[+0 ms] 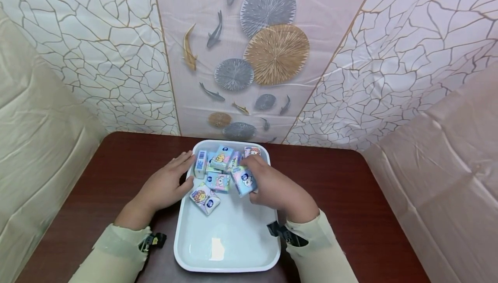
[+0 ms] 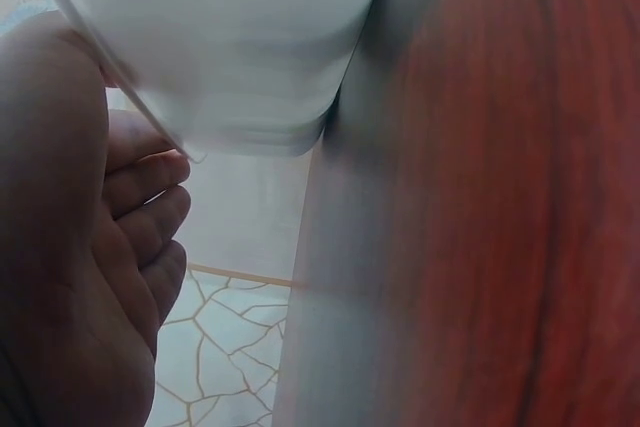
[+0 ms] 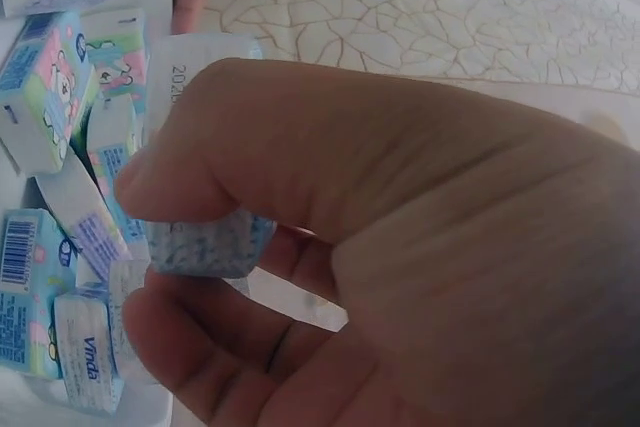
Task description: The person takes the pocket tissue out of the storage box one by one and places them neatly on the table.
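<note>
My right hand point(image 1: 274, 188) pinches a blue tissue pack point(image 1: 243, 181) with a cartoon print between thumb and fingers, over the right part of a white tray point(image 1: 229, 244). In the right wrist view, part of the held tissue pack point(image 3: 205, 249) is hidden behind the thumb. With fingers extended, my left hand point(image 1: 165, 184) lies along the tray's left rim. From the left wrist view, its fingers point(image 2: 150, 192) reach past the tray's edge. Several pastel Vinda packs cluster at the tray's far end, some overlapping. A purple-and-white pack point(image 1: 205, 198) lies nearest, turned at an angle.
The tray stands on a dark red-brown wooden table point(image 1: 330, 213). Behind it hangs a patterned cloth point(image 1: 241, 49) with fish and round leaf shapes. Beige cloth panels point(image 1: 447, 179) close in both sides.
</note>
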`<control>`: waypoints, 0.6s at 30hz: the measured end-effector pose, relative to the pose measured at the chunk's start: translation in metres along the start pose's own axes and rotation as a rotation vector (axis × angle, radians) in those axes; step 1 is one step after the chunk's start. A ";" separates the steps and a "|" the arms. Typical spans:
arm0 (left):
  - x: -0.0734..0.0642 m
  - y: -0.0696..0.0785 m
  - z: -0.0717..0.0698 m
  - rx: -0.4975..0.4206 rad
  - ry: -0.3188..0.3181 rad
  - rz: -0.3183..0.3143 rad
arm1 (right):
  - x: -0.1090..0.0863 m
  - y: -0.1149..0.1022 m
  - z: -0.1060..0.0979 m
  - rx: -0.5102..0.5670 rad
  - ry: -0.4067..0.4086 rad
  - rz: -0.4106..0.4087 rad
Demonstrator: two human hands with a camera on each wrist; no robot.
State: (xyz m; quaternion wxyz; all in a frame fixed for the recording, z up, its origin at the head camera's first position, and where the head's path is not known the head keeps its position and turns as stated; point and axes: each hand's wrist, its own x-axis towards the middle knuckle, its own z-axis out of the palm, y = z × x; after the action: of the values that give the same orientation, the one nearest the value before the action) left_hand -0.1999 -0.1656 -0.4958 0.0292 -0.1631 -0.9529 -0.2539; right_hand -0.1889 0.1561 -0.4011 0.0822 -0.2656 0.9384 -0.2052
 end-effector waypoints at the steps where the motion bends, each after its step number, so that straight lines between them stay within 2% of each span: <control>1: 0.000 0.000 0.000 0.001 0.001 -0.002 | -0.001 0.001 0.000 0.001 0.003 0.002; 8: -0.001 -0.002 0.001 -0.003 0.007 -0.003 | -0.009 0.005 -0.002 0.008 0.033 0.031; 18: -0.003 -0.003 -0.005 -0.016 -0.007 -0.008 | -0.019 0.010 -0.007 0.015 0.028 0.118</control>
State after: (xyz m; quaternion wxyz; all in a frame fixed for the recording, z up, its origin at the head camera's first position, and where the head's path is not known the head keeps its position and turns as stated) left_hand -0.1986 -0.1712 -0.4938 0.0235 -0.1604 -0.9516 -0.2612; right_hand -0.1793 0.1769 -0.3980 0.0830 -0.2063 0.9519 -0.2109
